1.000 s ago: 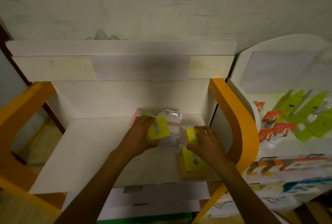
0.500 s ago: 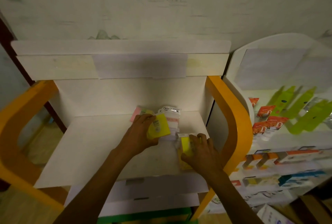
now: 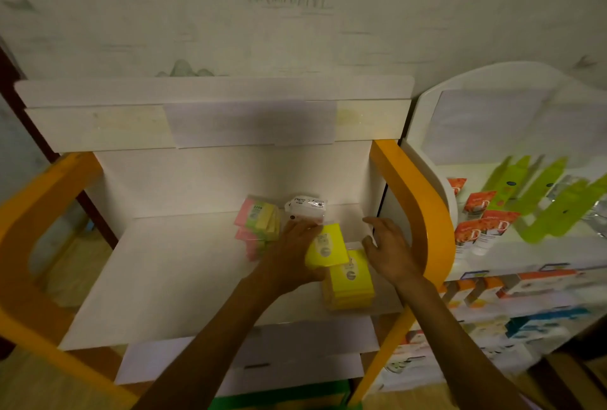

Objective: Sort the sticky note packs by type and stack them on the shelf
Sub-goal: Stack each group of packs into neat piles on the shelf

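My left hand (image 3: 290, 250) holds a yellow sticky note pack (image 3: 326, 245) just above the white shelf board (image 3: 184, 278). Below and to its right lies a stack of yellow packs (image 3: 351, 283) near the shelf's front right corner. My right hand (image 3: 389, 248) hovers beside that stack with spread fingers, holding nothing. Behind my left hand sit multicoloured pink, green and yellow packs (image 3: 259, 224) and a clear-wrapped white pack (image 3: 307, 209) against the back wall.
Orange side frames (image 3: 417, 205) bound the shelf left and right. A neighbouring white rack (image 3: 486, 255) at the right holds green and orange product boxes. The left half of the shelf board is bare. Lower shelves show below the front edge.
My right hand has let go of the yellow stack and lifted back to the right. My left hand has brought its yellow pack rightward, toward the stack.
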Demonstrator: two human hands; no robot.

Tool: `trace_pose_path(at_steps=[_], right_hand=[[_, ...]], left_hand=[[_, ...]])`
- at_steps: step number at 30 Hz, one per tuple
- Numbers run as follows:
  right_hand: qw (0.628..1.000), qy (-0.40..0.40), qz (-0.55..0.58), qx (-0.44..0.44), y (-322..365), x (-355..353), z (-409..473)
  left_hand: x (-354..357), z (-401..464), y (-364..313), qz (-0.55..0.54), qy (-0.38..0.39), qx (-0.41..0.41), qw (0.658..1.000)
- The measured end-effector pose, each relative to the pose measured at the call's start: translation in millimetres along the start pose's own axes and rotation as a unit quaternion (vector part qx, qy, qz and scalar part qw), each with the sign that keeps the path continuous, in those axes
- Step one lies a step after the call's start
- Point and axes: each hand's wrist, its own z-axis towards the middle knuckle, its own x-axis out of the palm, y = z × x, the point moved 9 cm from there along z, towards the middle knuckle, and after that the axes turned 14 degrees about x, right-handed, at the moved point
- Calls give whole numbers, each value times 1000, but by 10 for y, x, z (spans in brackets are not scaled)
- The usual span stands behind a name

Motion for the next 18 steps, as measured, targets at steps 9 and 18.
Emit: trace_pose_path(at_steps=[9,18], right_hand=[[999,37,-30,-10,-34,72,209],[996,60,-67,-30,-136,171,254]], left_hand=[[546,196,-263,-3,80,17,997],[578,110,-132,4,81,-4,997]])
